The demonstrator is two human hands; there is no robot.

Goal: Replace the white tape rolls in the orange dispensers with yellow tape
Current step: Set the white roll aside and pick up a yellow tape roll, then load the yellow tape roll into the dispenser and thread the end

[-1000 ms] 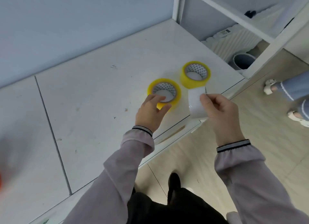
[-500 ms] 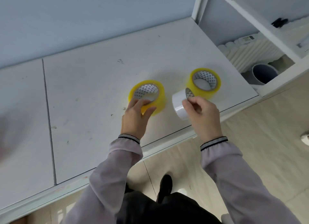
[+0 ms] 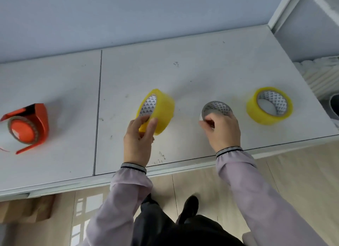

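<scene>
My left hand grips a yellow tape roll by its near rim and holds it tilted on edge, its patterned core facing left. My right hand holds the white tape roll from above at the table surface, and only the roll's patterned core and a sliver of white side show. A second yellow tape roll lies flat to the right. An orange dispenser lies on its side at the far left of the white table, with a roll on its hub.
The table's front edge runs just below my hands. A seam splits the tabletop left of the held roll. White shelving and a ribbed white object stand at the right. A cardboard box sits on the floor at lower left.
My left hand has tipped the yellow roll up off the table. My right hand has brought the white roll down flat onto the table. The view swung left, so the orange dispenser came into sight.
</scene>
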